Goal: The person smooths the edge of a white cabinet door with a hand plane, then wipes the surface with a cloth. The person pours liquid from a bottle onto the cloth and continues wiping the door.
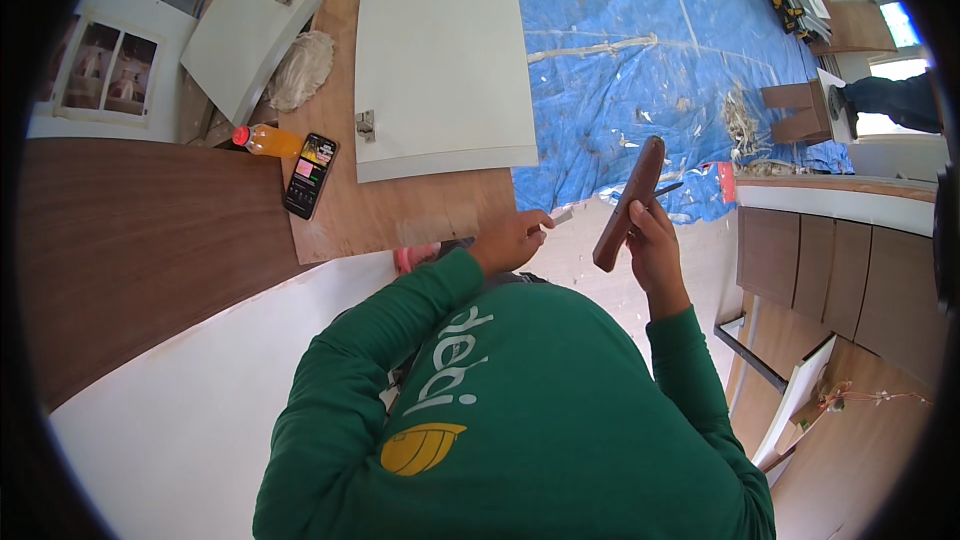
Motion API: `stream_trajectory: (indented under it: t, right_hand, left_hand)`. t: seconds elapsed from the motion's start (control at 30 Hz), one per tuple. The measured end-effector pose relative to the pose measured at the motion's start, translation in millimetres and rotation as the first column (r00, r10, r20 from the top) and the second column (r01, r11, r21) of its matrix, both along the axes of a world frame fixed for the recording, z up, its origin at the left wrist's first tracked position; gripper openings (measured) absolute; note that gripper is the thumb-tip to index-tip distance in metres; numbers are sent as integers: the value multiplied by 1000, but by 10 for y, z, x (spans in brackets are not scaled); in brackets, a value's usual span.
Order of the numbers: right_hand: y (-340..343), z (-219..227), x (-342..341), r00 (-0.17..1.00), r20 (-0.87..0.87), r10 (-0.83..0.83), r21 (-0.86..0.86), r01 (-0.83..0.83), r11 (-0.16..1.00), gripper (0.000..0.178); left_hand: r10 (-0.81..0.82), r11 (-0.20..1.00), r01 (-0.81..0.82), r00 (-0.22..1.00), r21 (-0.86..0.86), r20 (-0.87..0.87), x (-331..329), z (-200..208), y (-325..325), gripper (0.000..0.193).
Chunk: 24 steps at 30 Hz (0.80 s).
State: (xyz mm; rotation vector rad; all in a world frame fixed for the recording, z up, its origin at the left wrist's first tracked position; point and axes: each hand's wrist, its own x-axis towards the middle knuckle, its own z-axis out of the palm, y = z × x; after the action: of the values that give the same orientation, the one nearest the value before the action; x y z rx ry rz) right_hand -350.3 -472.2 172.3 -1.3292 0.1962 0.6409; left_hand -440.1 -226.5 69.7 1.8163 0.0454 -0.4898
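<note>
Left hand (512, 240): fingers pinching small pale strip (563, 217). Right hand (653, 238): fingers wrapped round long brown piece (632, 195), thin dark rod (669, 188) jutting beside it, right of worktop (430, 218). Best now: firm grip, rod tip aimed clear of left hand.

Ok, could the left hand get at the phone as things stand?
Probably yes: the phone lies face up on the wooden board with nothing apparently in the way, though the left hand appears to hold a small pale piece.
</note>
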Motion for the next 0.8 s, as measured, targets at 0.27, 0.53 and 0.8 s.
stream_trajectory:
  t: [0.27,0.53,0.8]
  right_hand:
    - [127,106,48,989,104,105,-38,-101,994,36]
    - [205,178,31,962,260,79,-171,-34,985,40]
    - [519,186,-104,825,542,163,-283,-4,959,44]
  left_hand:
    - [-64,645,-406,816,648,575,334,-51,0,64]
    - [35,892,-79,994,-444,-105,414,378,-178,76]
    - [94,835,-149,987,-529,-130,381,822,-338,65]
